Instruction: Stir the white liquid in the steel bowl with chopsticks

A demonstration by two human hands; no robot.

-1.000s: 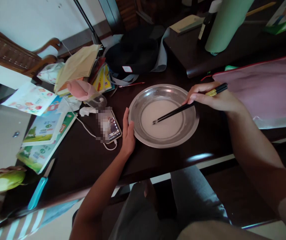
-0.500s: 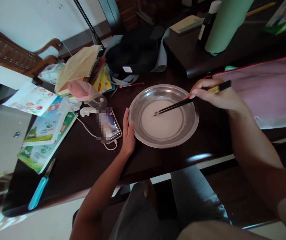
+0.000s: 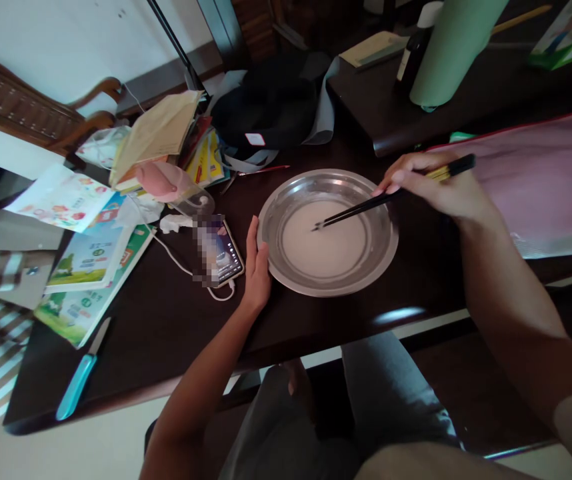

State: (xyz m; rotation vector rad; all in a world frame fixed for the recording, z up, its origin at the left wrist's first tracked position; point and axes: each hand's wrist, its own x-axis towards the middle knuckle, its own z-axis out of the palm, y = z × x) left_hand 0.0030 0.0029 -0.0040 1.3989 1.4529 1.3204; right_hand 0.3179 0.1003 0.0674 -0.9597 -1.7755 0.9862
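A shallow steel basin (image 3: 385,257) holding a pale, milky liquid sits on the dark table (image 3: 166,333). My left hand (image 3: 256,267) rests flat against the basin's left rim, fingers together and stretched out. My right hand (image 3: 441,190) is closed on a pair of black chopsticks (image 3: 353,212) with yellow ends. Their tips dip into the liquid near the basin's middle.
A phone (image 3: 219,253) on a white cable lies left of the basin. Books and papers (image 3: 91,267) pile at the left, a blue-handled knife (image 3: 79,380) near the front edge. A black bag (image 3: 266,100), green cylinder (image 3: 451,50) and pink pouch (image 3: 541,180) stand behind and right.
My right hand has shifted slightly right and up, and the chopstick tips have moved from the basin's lower left toward its middle. A striped cloth has come in at the left edge.
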